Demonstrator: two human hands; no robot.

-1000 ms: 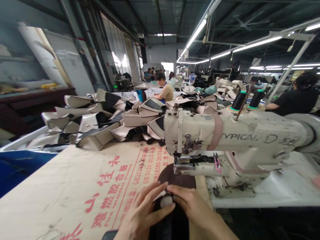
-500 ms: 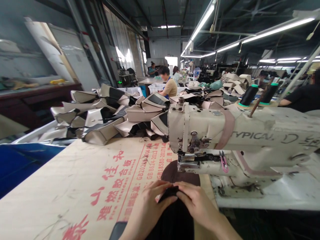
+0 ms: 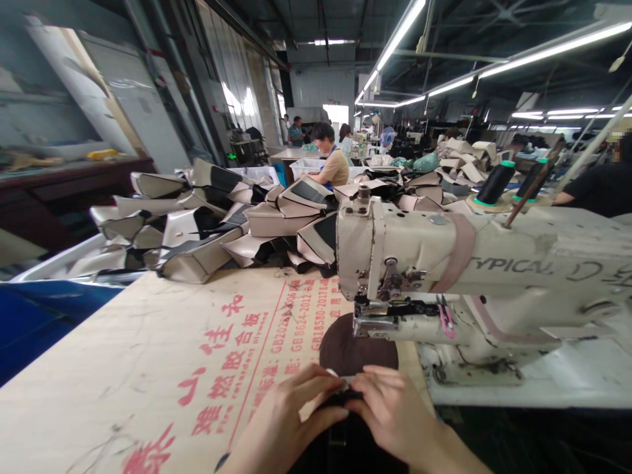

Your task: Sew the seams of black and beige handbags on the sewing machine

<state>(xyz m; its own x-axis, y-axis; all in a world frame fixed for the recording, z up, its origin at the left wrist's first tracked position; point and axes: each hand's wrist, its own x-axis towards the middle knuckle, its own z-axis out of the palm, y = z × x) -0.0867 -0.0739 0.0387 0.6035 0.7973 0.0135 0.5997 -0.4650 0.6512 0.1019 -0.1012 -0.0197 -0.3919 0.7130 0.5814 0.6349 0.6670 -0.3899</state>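
Both of my hands meet low in the middle of the head view, pinching a small black piece of material (image 3: 342, 396). My left hand (image 3: 291, 408) is closed on its left side, thumb below and fingers above. From the right, my right hand (image 3: 392, 401) grips it with bent fingers. A small pale bit shows by the left fingertips; its kind is unclear. Just beyond the fingers lies a dark brown rounded piece (image 3: 353, 345). The sewing machine (image 3: 409, 250) stands to the right, its needle area above that piece's edge.
A plywood board (image 3: 197, 342) with red print covers the work surface. Behind it rise heaped beige and black bag pieces (image 3: 202, 253). Pink-handled thread snips (image 3: 447, 320) hang on the machine, and black thread spools (image 3: 496, 183) stand behind it. A co-worker (image 3: 336, 164) sits farther back.
My hands have shifted slightly down, and the right fingers are more bunched over the black piece. A pale bit now shows at the left fingertips. The camera view has moved a little.
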